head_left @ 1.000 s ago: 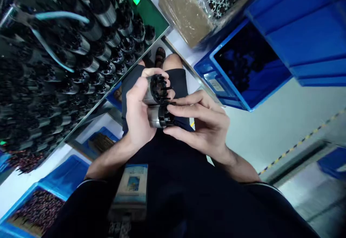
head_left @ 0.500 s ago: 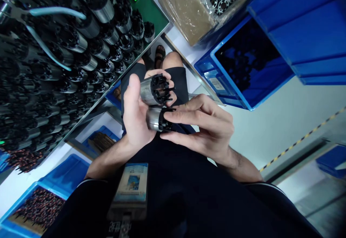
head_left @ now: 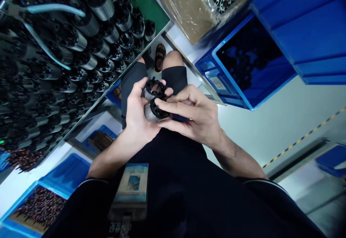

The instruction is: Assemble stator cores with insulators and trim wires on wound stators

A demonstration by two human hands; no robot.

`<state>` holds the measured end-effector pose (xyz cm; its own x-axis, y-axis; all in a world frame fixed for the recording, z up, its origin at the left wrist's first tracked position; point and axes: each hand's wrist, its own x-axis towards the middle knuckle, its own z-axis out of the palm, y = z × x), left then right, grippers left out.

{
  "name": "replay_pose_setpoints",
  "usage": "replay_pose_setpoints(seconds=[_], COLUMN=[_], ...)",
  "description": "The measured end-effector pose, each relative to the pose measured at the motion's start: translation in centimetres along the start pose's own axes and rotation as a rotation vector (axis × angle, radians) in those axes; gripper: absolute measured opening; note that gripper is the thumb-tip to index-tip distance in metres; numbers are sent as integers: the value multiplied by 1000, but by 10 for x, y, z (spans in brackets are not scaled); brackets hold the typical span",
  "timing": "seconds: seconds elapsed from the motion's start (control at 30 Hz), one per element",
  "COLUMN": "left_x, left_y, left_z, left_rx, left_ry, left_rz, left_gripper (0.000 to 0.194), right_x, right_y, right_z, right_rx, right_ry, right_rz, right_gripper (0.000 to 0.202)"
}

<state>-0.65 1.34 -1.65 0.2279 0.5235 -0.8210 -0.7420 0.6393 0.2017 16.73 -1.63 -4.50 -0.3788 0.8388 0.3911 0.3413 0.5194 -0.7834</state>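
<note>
Two short metal cylinders with black toothed plastic ends are held side by side above the lap. My left hand (head_left: 137,117) wraps round both, its thumb beside the upper cylinder (head_left: 153,88) and some fingertips showing behind it. On the lower cylinder (head_left: 151,111), the fingers of my right hand (head_left: 198,113) press against the black end from the right. The black ends face up and to the right, and the two cylinders touch or nearly touch.
Rows of similar cylinders (head_left: 100,47) fill the green-edged bench at left. A blue bin (head_left: 216,56) with dark parts stands at right, below a plastic-wrapped box (head_left: 186,10) of metal rings. At lower left, another blue bin (head_left: 20,194) holds small reddish-black parts.
Both cylinders have tilted so their black ends face more upward. My right hand has moved left and slightly up with its fingers on the lower one; my left thumb has bent toward the upper one.
</note>
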Motion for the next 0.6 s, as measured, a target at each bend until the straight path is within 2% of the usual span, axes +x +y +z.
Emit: replay_pose_setpoints(seconds=[0.07,0.17,0.3,0.4,0.5,0.6], left_x=[3,5,6,2,-2,-4], left_y=[1,1,1,-2,-4,-4], left_z=[0,2,5,10,18,23], left_rx=[-37,-100,-55,-9,8,-40], left_ry=[20,44,41,18,-25,-32], left_rz=[27,98,104,138,252,311], left_gripper=[40,36,33,37,43,38], right_x=[0,-1,0,1,1,1], right_y=[9,18,23,27,31,35], right_z=[1,2,-1,-3,1,7], right_rx=[17,20,62,112,103,70], right_ry=[-18,26,-7,50,130,149], right_rz=[-31,-26,-60,-82,-143,-199], right_gripper=[50,50,51,51,49,48])
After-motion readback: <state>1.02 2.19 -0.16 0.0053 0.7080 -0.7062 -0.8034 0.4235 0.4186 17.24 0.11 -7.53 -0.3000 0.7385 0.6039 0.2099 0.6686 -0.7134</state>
